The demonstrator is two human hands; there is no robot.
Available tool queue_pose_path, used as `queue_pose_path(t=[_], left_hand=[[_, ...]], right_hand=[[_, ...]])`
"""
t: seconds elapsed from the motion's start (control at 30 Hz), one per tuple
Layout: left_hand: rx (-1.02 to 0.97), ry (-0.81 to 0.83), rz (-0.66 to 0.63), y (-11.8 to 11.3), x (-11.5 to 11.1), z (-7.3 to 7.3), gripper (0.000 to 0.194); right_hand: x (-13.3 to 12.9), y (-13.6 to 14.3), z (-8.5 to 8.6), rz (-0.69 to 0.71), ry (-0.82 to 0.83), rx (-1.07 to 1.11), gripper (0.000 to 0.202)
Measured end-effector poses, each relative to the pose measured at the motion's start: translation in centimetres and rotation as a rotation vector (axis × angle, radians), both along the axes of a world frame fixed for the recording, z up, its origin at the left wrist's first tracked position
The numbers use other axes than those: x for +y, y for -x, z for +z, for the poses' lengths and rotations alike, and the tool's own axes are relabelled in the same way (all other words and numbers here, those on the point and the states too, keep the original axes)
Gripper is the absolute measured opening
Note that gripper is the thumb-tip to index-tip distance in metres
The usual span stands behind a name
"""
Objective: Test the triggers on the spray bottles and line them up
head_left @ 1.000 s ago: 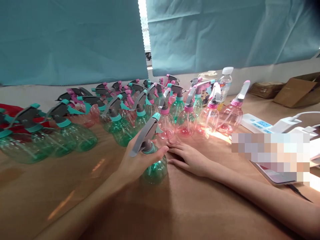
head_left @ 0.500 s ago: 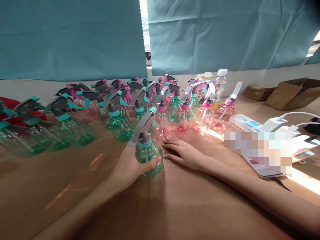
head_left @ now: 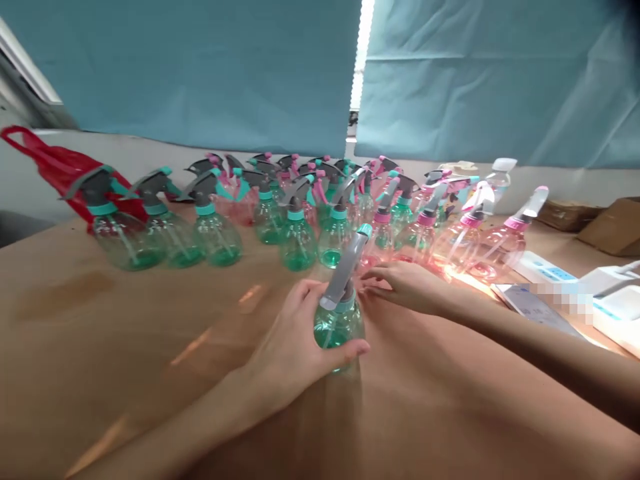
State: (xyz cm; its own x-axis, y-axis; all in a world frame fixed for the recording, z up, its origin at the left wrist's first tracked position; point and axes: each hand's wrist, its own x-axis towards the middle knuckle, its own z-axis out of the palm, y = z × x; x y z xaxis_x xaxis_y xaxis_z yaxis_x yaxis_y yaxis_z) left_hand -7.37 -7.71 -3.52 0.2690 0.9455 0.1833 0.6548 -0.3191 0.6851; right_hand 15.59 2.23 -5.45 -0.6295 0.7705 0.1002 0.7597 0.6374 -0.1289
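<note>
A clear green spray bottle (head_left: 336, 333) with a grey trigger head and turquoise collar stands upright on the table in front of me. My left hand (head_left: 305, 340) is wrapped around its body from the left, the thumb across the near side and the other fingers partly hidden behind it. Just beyond the bottle, on the right, my right hand (head_left: 400, 285) lies low over the table with its fingers stretched out and holding nothing. Its fingertips come close to the bottle's far side; whether they touch it I cannot tell.
Several green spray bottles (head_left: 217, 239) and pink ones (head_left: 500, 247) stand in rows at the back. A red bag (head_left: 65, 163) lies at far left. On the right are a phone (head_left: 533, 310), a power strip (head_left: 543, 268) with white chargers, and a cardboard box (head_left: 613, 227).
The view has turned left, so the bottles and curtains sit farther right and more of the red bag shows. My left hand keeps its hold on the spray bottle.
</note>
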Motion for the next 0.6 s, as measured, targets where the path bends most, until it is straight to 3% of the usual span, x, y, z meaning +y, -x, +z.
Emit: queue_pose_path(t=[0.17,0.27,0.37,0.6], left_hand=[[0.15,-0.085,0.233,5.5,0.3,0.6,0.065],[0.258,-0.127,0.347,9.1,2.2,1.0,0.072],[0.239,-0.152,0.432,11.5,4.3,1.2,0.069],[0.162,-0.228,0.324,12.3,8.2,0.7,0.07]], right_hand=[[0.9,4.8,2.4,-0.009,-0.08,0.112,0.029],[1.8,8.2,3.1,-0.045,-0.132,0.228,0.036],[2.5,10.8,3.3,-0.138,-0.161,0.346,0.044],[3.9,13.1,3.5,-0.292,-0.066,0.438,0.061]])
